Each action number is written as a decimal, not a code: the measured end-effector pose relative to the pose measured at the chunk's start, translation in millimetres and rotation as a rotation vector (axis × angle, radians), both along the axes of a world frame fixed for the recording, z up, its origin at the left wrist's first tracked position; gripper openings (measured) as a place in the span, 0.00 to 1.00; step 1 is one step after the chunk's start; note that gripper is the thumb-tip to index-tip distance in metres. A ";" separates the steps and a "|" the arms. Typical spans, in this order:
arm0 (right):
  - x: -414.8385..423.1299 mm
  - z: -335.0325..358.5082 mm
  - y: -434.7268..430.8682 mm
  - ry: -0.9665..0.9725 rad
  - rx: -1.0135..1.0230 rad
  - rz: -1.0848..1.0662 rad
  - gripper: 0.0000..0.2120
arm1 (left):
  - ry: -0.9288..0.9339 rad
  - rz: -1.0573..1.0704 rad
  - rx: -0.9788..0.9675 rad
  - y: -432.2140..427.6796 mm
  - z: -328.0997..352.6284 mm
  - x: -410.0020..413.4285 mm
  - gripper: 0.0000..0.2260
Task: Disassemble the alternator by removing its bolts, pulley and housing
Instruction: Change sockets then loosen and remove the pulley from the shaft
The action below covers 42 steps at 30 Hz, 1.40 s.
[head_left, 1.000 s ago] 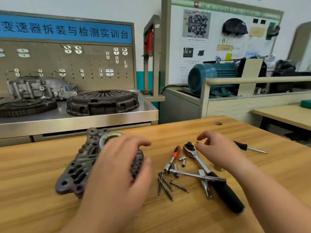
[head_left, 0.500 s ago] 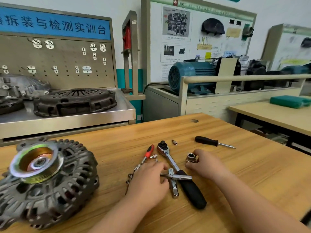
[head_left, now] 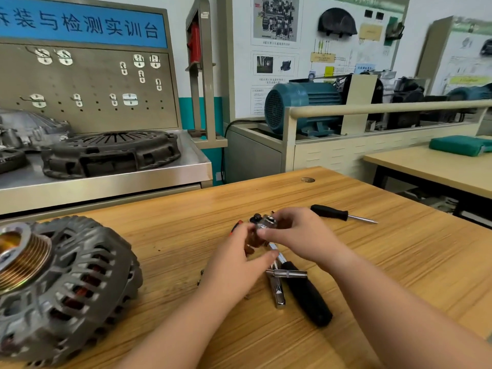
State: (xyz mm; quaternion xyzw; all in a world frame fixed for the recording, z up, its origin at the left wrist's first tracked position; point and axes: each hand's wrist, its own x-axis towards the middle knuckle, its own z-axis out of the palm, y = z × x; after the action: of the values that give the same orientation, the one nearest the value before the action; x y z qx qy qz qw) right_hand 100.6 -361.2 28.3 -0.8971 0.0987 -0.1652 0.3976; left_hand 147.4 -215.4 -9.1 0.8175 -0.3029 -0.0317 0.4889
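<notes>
The grey alternator [head_left: 69,288] lies on the wooden table [head_left: 372,262] at the left, its grooved pulley [head_left: 18,257] facing up. Both hands meet over the head of the ratchet wrench [head_left: 306,294], whose black handle points toward me. My right hand [head_left: 298,235] pinches a shiny socket [head_left: 267,222] at the ratchet head. My left hand [head_left: 237,259] grips the ratchet's chrome neck just below the head, thumb across it. Loose bolts lie under my left hand, mostly hidden.
A chrome extension bar [head_left: 286,274] and another steel bit [head_left: 277,294] lie beside the ratchet handle. A black-handled screwdriver [head_left: 338,213] sits farther right. A metal bench with a clutch cover [head_left: 111,153] stands behind, and a blue motor [head_left: 300,107] beyond.
My left hand left the alternator, which now lies pulley up at the left. My right hand picked up the socket and brought it to the ratchet head; my left hand took hold of the ratchet.
</notes>
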 end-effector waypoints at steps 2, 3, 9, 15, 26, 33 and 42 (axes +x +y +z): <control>2.6 4.5 11.5 0.027 -0.004 0.042 0.08 | -0.008 0.049 -0.024 -1.5 0.6 2.3 0.17; 3.9 6.0 14.8 0.039 -0.007 0.051 0.10 | -0.043 0.084 -0.022 -1.9 1.0 3.9 0.18; 11.6 4.8 -0.8 0.166 -0.014 0.000 0.19 | -0.031 0.161 -0.034 3.4 -6.1 9.1 0.07; 18.3 -5.1 -14.2 0.474 -0.284 -0.088 0.20 | -0.038 0.161 0.080 2.5 -16.9 11.3 0.15; 35.3 -12.0 -1.1 0.643 -0.382 -0.095 0.11 | -0.088 0.166 0.173 5.8 -19.4 18.8 0.17; 32.4 -18.3 -11.4 0.567 -0.188 -0.162 0.08 | -0.043 0.163 0.185 12.4 -17.5 24.8 0.18; 15.4 -35.5 -25.6 0.312 0.172 -0.118 0.17 | -0.051 0.134 0.181 15.2 -17.2 25.2 0.16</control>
State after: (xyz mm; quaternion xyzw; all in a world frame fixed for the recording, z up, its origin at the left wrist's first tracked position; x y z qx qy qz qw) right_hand 116.0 -386.8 -7.2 -0.8672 0.2256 -0.0380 0.4422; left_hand 172.6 -200.2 -26.3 0.8772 -0.2560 -0.0052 0.4061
